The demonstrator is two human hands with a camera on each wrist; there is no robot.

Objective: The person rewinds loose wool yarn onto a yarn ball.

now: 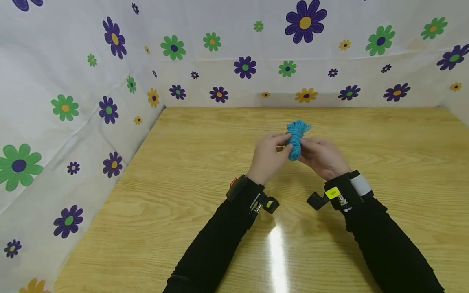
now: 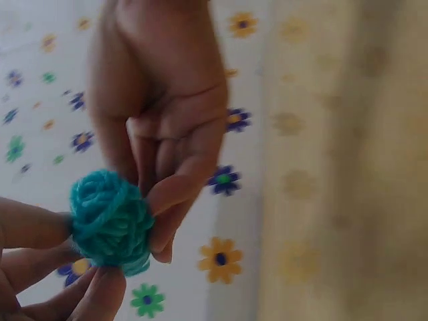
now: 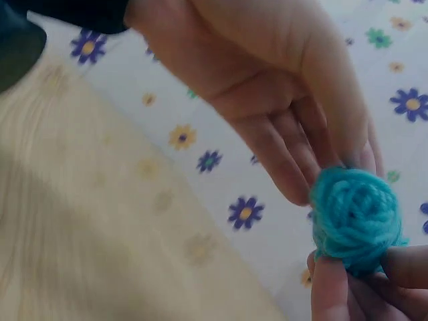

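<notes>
A small hank of turquoise yarn (image 1: 294, 142) is held up between both hands, wound tightly round its middle with loose loops at its far end. My left hand (image 1: 269, 156) pinches it from the left, thumb near the lower end and a finger across the wraps. From the right, my right hand (image 1: 324, 158) grips its side with thumb and fingertips. In the left wrist view the rounded end of the yarn (image 2: 110, 217) faces the camera. The right wrist view shows coiled strands of the yarn (image 3: 354, 214), with fingers of both hands around it.
Below the hands lies a light wood-grain table (image 1: 165, 195) with a bright reflection near its front. A white cloth with coloured flowers (image 1: 220, 77) hangs behind it and along the left side. Black straps with small cameras (image 1: 271, 204) sit on both wrists.
</notes>
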